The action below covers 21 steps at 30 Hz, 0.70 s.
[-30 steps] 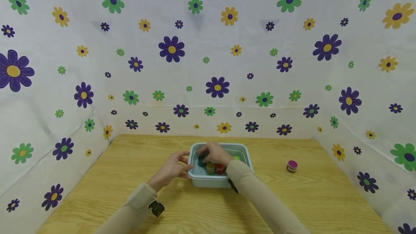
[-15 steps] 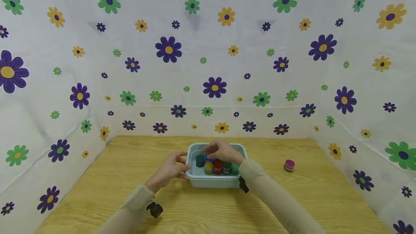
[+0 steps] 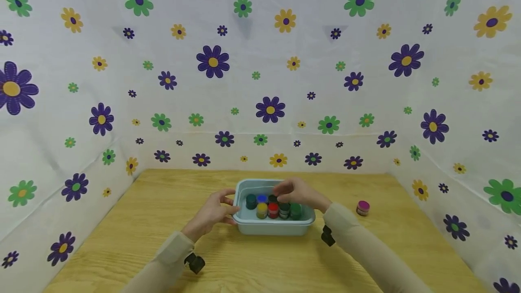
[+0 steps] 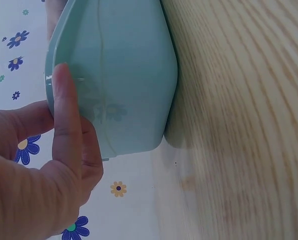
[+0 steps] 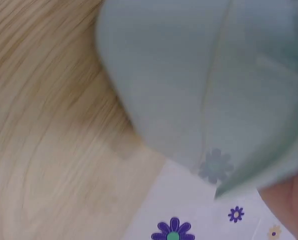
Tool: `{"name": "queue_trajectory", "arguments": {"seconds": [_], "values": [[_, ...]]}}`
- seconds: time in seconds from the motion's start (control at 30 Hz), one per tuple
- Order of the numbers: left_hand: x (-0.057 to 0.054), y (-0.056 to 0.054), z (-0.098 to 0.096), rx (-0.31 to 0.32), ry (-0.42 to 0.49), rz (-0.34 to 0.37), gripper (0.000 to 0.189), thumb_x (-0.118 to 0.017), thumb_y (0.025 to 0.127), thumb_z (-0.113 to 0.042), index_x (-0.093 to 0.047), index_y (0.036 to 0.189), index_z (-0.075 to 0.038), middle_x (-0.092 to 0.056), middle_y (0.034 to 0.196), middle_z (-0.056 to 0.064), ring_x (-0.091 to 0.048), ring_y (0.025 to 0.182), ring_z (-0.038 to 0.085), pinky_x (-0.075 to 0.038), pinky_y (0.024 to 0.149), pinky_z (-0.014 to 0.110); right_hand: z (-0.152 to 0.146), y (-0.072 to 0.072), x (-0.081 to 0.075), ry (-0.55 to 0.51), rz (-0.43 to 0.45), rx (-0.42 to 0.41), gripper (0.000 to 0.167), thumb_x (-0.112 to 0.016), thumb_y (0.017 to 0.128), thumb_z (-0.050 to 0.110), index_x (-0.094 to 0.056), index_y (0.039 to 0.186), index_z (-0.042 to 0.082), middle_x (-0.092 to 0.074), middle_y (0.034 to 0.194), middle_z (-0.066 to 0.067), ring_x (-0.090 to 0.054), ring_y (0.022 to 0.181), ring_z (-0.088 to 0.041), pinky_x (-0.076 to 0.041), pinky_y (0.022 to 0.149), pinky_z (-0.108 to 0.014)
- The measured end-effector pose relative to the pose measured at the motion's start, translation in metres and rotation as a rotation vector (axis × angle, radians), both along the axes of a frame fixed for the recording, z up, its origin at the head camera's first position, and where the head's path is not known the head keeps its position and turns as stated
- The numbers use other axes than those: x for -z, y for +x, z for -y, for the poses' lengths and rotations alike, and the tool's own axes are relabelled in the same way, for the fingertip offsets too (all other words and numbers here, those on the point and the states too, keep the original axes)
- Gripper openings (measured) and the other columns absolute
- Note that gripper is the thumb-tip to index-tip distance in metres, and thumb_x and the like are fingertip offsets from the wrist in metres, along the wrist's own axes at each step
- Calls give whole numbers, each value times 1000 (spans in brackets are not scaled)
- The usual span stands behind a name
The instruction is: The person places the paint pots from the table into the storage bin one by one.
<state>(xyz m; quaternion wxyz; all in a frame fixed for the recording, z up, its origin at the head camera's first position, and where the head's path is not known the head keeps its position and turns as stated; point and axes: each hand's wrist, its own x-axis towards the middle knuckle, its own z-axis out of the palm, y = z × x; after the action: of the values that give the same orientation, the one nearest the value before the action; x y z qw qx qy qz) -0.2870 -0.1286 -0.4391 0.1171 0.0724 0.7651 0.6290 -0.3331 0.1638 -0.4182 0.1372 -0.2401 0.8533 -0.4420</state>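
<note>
A pale blue plastic tub (image 3: 272, 227) on the table holds several small lidded jars. Among them are a yellow jar (image 3: 262, 210), a red jar (image 3: 273, 210), a blue jar (image 3: 262, 199), a dark teal jar (image 3: 251, 201) and a green jar (image 3: 295, 211). My left hand (image 3: 213, 214) grips the tub's left rim; the left wrist view shows its fingers (image 4: 68, 120) against the tub's wall. Over the tub's right half hovers my right hand (image 3: 301, 192), fingers loosely bent, with nothing visible in them. It hides the back right corner inside.
A pink-lidded jar (image 3: 363, 208) stands alone on the wooden table (image 3: 183, 202), right of the tub. White flower-printed sheets (image 3: 260, 80) enclose the table at the back and both sides.
From the tub's left end, my right hand has lifted off the dark teal jar and moved right, uncovering several jars. My left hand keeps its place on the rim.
</note>
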Motion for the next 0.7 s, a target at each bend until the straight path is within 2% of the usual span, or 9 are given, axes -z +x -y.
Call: {"name": "queue_trajectory", "arguments": {"seconds": [0.23, 0.4, 0.5, 0.7], "values": [[-1, -1, 0, -2, 11, 20, 61, -68, 88, 2, -44, 144, -4, -51, 107, 18, -64, 78, 25, -63, 60, 38, -27, 3, -11, -41, -4, -50, 31, -63, 94, 6, -63, 123, -6, -64, 123, -26, -65, 108, -32, -58, 92, -39], [-1, -3, 1, -13, 14, 26, 63, -69, 88, 1, -43, 145, -4, -50, 107, 18, -63, 81, 26, -63, 61, 37, -46, 2, -17, -81, -35, -12, 30, -65, 93, 8, -64, 119, -7, -65, 118, -29, -65, 103, -39, -60, 83, -40], [0, -2, 3, -10, 20, 33, 64, -70, 88, 0, -42, 146, -5, -51, 109, 18, -64, 81, 26, -63, 62, 38, -58, 4, -17, -92, -34, 20, 31, -66, 93, 9, -64, 119, -7, -66, 116, -28, -65, 98, -37, -60, 80, -43], [-1, 1, 2, -3, 34, 41, 66, -69, 88, -1, -40, 147, -7, -50, 111, 19, -64, 78, 26, -63, 60, 38, -85, 4, -10, -90, -31, 71, 31, -68, 92, 11, -64, 118, -6, -67, 113, -25, -65, 89, -19, -60, 76, -34]]}}
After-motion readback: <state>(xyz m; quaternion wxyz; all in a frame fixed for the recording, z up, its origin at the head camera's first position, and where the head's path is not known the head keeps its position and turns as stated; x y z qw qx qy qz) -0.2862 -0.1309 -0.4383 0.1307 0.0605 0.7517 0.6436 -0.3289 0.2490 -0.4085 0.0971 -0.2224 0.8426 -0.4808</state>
